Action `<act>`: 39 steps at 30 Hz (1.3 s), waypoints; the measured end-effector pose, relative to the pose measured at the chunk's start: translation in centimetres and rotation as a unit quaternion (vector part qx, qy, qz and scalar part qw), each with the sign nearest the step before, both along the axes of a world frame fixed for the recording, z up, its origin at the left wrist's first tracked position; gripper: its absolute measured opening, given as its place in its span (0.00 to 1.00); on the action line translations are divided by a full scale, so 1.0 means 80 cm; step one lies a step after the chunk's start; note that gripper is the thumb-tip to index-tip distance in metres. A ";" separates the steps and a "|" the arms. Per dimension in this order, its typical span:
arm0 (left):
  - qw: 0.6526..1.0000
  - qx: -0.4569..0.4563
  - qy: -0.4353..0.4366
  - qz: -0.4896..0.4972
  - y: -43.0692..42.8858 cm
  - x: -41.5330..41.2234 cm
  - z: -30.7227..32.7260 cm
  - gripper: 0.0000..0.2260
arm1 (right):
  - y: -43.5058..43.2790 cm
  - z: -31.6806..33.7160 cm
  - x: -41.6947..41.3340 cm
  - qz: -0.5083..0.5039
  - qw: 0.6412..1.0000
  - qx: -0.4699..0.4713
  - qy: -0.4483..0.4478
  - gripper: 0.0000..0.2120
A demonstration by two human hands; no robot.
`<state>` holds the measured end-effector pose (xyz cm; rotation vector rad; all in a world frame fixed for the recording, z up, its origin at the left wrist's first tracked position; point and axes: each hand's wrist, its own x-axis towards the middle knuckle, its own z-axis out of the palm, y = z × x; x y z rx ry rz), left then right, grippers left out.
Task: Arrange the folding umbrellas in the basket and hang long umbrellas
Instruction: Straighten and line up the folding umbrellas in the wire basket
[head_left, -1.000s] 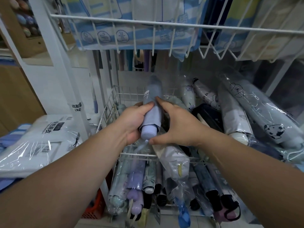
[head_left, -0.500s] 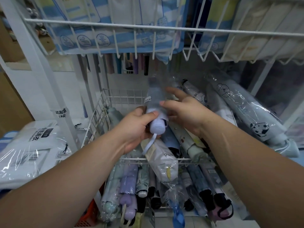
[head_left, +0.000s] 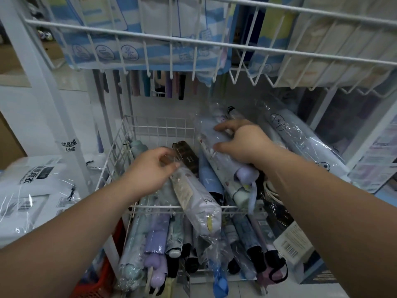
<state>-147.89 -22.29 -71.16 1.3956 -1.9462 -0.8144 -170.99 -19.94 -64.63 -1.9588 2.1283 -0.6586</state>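
My right hand (head_left: 242,145) is curled round the purple umbrella (head_left: 247,176) in its clear wrap; the umbrella lies slanted on top of the other folded ones in the white wire basket (head_left: 150,206), round handle toward me; my left hand (head_left: 150,168) is low on the basket's left side, fingers bent beside a dark brown umbrella (head_left: 186,157) and a white umbrella (head_left: 199,203); it is blurry there, so I cannot tell what it holds; long umbrellas (head_left: 148,84) hang behind.
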 end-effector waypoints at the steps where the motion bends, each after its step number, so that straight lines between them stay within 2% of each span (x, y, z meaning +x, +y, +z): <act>1: 1.000 0.007 -0.013 -0.009 0.003 0.004 -0.002 0.15 | 0.003 -0.003 0.001 0.012 1.000 0.004 0.020 0.27; 7: 0.990 0.071 -0.047 -0.115 0.023 0.003 -0.008 0.28 | 0.019 -0.014 0.009 0.069 0.997 0.026 -0.021 0.23; 10: 0.978 0.105 -0.048 -0.175 0.028 -0.001 -0.011 0.43 | 0.029 -0.018 0.013 0.082 0.995 0.057 0.009 0.24; 12: 0.972 0.123 -0.024 -0.200 0.030 -0.005 -0.017 0.49 | 0.034 -0.015 0.016 0.069 0.995 0.074 0.025 0.22; 14: 0.971 0.129 0.008 -0.199 0.031 -0.012 -0.019 0.46 | 0.040 -0.010 0.019 0.061 0.993 0.073 0.068 0.18; 15: 0.972 0.132 0.032 -0.193 0.033 -0.015 -0.018 0.42 | 0.042 -0.008 0.021 0.067 0.990 0.074 0.100 0.18; 17: 0.968 0.158 0.103 -0.167 0.036 -0.023 -0.016 0.26 | 0.045 -0.009 0.022 0.085 0.984 0.083 0.132 0.18; 19: 0.965 0.177 0.150 -0.120 0.037 -0.030 -0.019 0.15 | 0.046 -0.011 0.020 0.083 0.988 0.088 0.096 0.18; 20: 0.966 0.178 0.161 -0.091 0.037 -0.034 -0.023 0.15 | 0.046 -0.012 0.018 0.072 0.992 0.082 0.062 0.16; 24: 0.965 0.150 0.214 -0.019 0.041 -0.044 -0.034 0.19 | 0.041 -0.019 0.013 0.039 0.998 0.044 -0.019 0.14; 27: 0.971 0.085 0.221 -0.022 0.042 -0.043 -0.033 0.20 | 0.040 -0.022 0.014 0.018 0.997 0.044 -0.053 0.21; 29: 0.977 0.068 0.197 -0.035 0.037 -0.043 -0.030 0.23 | 0.040 -0.022 0.017 0.004 0.998 0.047 -0.037 0.26; 31: 0.980 0.082 0.171 -0.053 0.034 -0.045 -0.027 0.27 | 0.041 -0.019 0.023 0.005 0.998 0.061 -0.008 0.25; 34: 0.966 0.106 0.223 -0.076 0.028 -0.044 -0.032 0.30 | 0.042 -0.015 0.029 0.011 0.998 0.063 -0.009 0.19; 36: 0.953 0.105 0.269 -0.086 0.022 -0.039 -0.035 0.36 | 0.045 -0.017 0.027 0.006 0.999 0.047 -0.017 0.19; 39: 0.960 0.093 0.255 -0.077 0.007 -0.037 -0.026 0.48 | 0.050 -0.028 0.025 0.002 0.999 0.016 -0.032 0.19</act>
